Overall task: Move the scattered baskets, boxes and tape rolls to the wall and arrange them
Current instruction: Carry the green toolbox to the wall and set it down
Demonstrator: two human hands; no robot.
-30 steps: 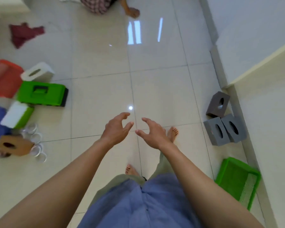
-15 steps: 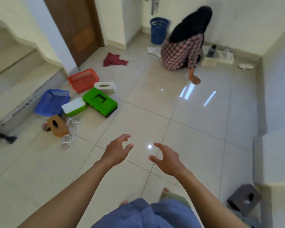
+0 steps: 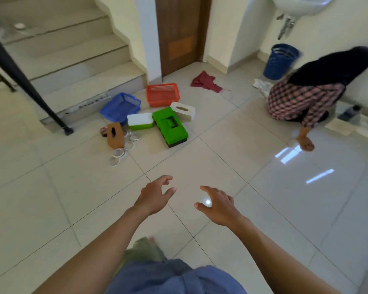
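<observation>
The left hand [image 3: 155, 198] and the right hand [image 3: 218, 205] hover empty and apart over the glossy tiled floor [image 3: 72, 198], fingers loosely spread. A second ago the view faced the wall, where grey boxes were already set; it has since swung to the remaining pile, well ahead and left, so another fetch is probably starting. Nearest lie pale tape rolls [image 3: 123, 148] around an upright brown slotted box [image 3: 115, 134]. Beyond them are a green plastic handled case [image 3: 170, 127], a white-lidded green box [image 3: 140, 121] and a white tissue box [image 3: 182, 110]. Farthest, a blue mesh basket [image 3: 120, 106] and an orange mesh basket [image 3: 163, 94] sit by the bottom stair [image 3: 89, 90].
</observation>
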